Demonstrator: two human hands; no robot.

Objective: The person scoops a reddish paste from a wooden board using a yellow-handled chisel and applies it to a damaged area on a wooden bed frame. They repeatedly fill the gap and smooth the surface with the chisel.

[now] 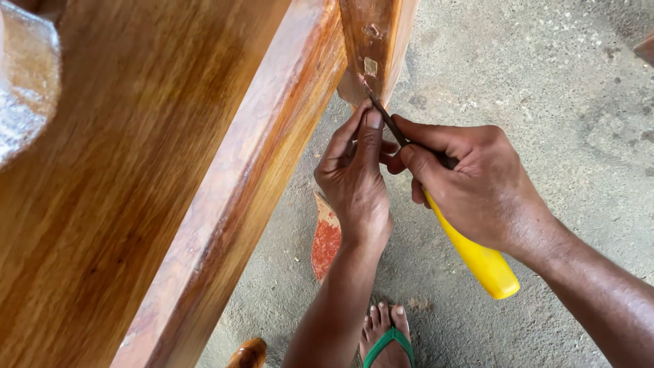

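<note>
While the right hand (pixel 477 184) is closed around the yellow-handled chisel (pixel 470 252), its blade tip meets the varnished wooden leg (pixel 371 41), and the left hand (pixel 354 177) pinches the blade near that tip.

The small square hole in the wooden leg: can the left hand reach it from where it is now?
Probably yes. The left hand is just below the square hole in the wooden leg, and only the chisel blade lies between them.

Head camera, steeply downward, close over hands (pixel 422 177)
</note>
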